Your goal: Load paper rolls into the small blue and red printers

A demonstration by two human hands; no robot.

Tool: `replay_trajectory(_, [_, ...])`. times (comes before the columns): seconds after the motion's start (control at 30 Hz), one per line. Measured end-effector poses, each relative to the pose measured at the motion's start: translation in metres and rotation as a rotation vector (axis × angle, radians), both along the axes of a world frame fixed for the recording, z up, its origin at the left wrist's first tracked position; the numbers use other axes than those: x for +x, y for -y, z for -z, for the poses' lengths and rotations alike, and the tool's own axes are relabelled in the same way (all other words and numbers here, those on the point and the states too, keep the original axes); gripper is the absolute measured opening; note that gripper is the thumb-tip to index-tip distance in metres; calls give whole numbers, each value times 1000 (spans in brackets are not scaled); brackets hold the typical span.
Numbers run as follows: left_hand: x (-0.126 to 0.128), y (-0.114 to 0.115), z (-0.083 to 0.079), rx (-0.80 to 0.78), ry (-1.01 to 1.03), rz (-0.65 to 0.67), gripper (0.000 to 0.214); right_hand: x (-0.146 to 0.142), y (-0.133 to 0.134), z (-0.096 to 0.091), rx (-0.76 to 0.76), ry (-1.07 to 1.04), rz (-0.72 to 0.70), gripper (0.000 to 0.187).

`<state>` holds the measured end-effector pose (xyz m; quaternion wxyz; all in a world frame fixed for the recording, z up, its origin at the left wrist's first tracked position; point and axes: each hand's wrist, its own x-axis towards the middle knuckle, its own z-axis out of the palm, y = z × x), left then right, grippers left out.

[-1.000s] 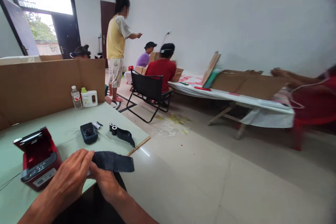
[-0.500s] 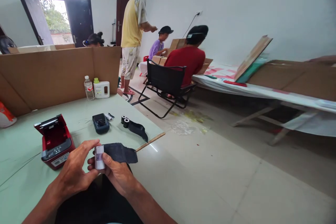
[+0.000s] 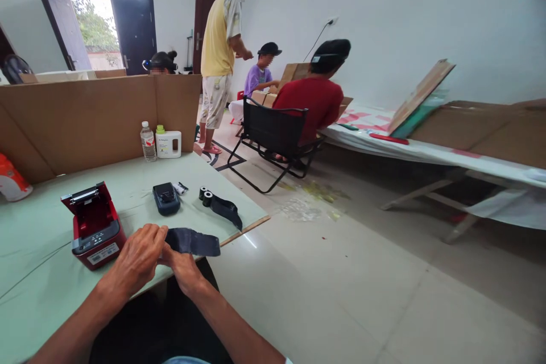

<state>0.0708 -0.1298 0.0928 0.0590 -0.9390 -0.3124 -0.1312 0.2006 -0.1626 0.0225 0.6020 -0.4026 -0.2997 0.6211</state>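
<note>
My left hand (image 3: 139,256) and my right hand (image 3: 183,267) meet just off the near table edge, fingers closed around a paper roll. The roll itself is now hidden behind my fingers. Its dark loose strip (image 3: 194,242) sticks out to the right above my right hand. Just left of my hands stands a red and black label printer (image 3: 97,247) with its lid up. Further back on the table lie a dark handheld device (image 3: 166,199) and two small black rolls (image 3: 207,199) with a black strip trailing toward the table corner.
A cardboard screen (image 3: 102,108) borders the table's far side, with a water bottle (image 3: 148,142) and a white jug (image 3: 169,144) before it. A person in red sits in a black folding chair (image 3: 273,131); another stands behind. To the right runs a long covered table (image 3: 460,153).
My left hand has closed over the white roll, which was in plain sight between my hands before. The dark strip has shifted slightly. The view has swung a little to the left.
</note>
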Motion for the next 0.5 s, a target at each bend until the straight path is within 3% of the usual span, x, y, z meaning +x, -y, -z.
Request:
replay_trajectory(0.1, [-5,-6,8,-94,114,26,74,2,-5,4,-21,-79,-34,71])
replay_trajectory(0.27, [-18,0,6,-267,456,77,75,15,5,-10,85,-295,-267,60])
replay_trajectory(0.37, [-19,11,-2,-231,487,79,71,19,16,-23,118,-302,-289,58])
replay_trajectory(0.5, [-16,24,-20,-71,415,144,65,17,26,-27,134,-234,-259,56])
